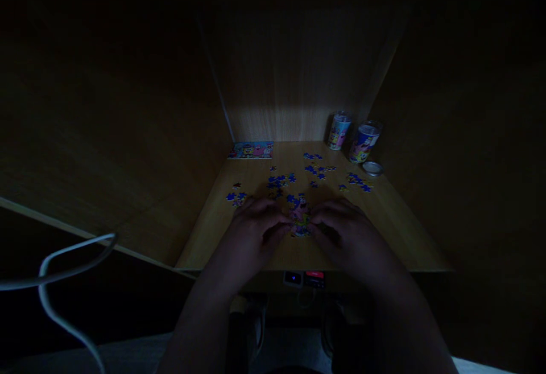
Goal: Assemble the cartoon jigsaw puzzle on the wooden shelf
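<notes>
Between my hands a small joined patch of jigsaw puzzle (300, 218) in pink, yellow and blue lies on the wooden desk (213, 249). My left hand (256, 229) has its thumb and forefinger pinched at the patch's left edge. From the other side, my right hand (341, 226) pinches at its right edge. Loose puzzle pieces (279, 181), mostly blue, are scattered just beyond my fingers. More pieces (236, 197) lie left of my left hand, and another group (359, 181) is past my right hand. Dim light hides fine detail at my fingertips.
A cartoon picture card (251, 150) lies at the back left. Two printed cans, one smaller (339, 131) and one larger (365, 142), stand at the back right, with a round metal lid (372, 168) before them. Panels enclose the desk. A white cable (60, 317) loops at lower left.
</notes>
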`<state>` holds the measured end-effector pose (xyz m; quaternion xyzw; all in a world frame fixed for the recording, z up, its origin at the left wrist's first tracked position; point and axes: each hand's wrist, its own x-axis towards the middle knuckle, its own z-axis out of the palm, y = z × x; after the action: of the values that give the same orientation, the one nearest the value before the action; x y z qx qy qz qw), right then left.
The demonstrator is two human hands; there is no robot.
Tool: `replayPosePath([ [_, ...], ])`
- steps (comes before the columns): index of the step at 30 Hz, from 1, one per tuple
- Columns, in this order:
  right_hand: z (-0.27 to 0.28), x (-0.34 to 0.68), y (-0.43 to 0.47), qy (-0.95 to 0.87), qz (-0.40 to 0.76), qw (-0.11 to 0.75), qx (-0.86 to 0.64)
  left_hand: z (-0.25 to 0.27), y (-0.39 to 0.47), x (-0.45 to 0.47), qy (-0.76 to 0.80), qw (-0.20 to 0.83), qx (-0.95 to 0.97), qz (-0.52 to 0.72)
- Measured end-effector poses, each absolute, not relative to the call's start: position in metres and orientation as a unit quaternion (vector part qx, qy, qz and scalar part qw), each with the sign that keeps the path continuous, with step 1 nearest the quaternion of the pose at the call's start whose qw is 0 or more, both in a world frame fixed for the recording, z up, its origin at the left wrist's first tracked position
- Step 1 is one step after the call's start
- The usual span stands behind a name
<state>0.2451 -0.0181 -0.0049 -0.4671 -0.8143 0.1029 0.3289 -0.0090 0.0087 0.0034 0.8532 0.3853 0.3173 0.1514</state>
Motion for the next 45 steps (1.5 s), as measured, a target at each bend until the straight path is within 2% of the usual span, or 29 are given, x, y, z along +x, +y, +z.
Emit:
replayPosePath([
  [12, -0.004, 0.245, -0.018, -0.813, 0.107, 0.324, -0.472, 0.007, 0.004, -0.005, 0.377, 0.099, 0.877, 0.281],
  [21, -0.001, 0.244, -0.019, -0.815, 0.095, 0.324, -0.472, 0.006, 0.006, -0.006, 0.432, 0.127, 0.837, 0.311],
  [45, -0.005, 0.245, -0.018, -0.817, 0.097, 0.325, -0.466, 0.002, 0.013, -0.001, 0.411, 0.161, 0.845, 0.302],
])
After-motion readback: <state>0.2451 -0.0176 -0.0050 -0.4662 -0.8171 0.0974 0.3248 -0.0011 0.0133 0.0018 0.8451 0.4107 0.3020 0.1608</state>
